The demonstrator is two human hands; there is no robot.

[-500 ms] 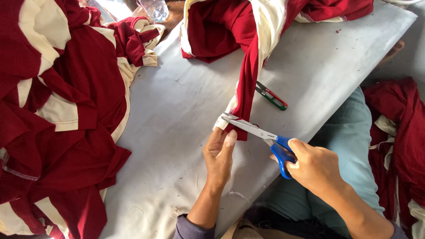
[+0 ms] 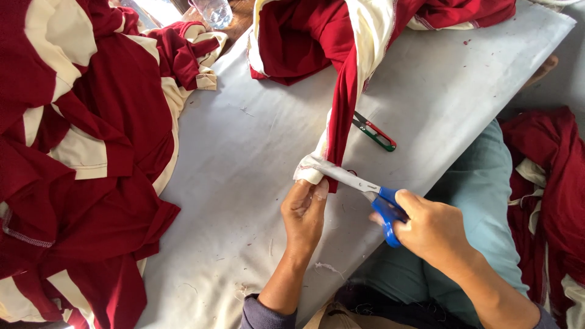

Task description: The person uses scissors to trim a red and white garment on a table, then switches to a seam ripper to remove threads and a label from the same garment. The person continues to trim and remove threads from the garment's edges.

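A person seated at a pale grey counter (image 2: 256, 158) trims a garment; the left hand (image 2: 304, 213) is closed in a pinch on the cream cuff (image 2: 309, 172) at the end of a dark red sleeve (image 2: 341, 116), holding it taut just above the counter; the right hand (image 2: 429, 228) grips the blue handles of a pair of scissors (image 2: 359, 186), whose silver blades lie against the cuff's edge, tips pointing left; the sleeve runs up to a red and cream garment (image 2: 317, 36) bunched at the counter's far edge; a small thread snip with red and green handles (image 2: 375, 133) lies on the counter just right of the sleeve; a heap of matching red and cream garments (image 2: 79, 158) covers the counter's left side; a clear plastic bottle (image 2: 214, 11) stands beyond it; more red cloth (image 2: 548, 176) lies on the floor to the right, beside the person's teal trouser leg (image 2: 481, 201); loose thread scraps dot the counter near the left wrist.
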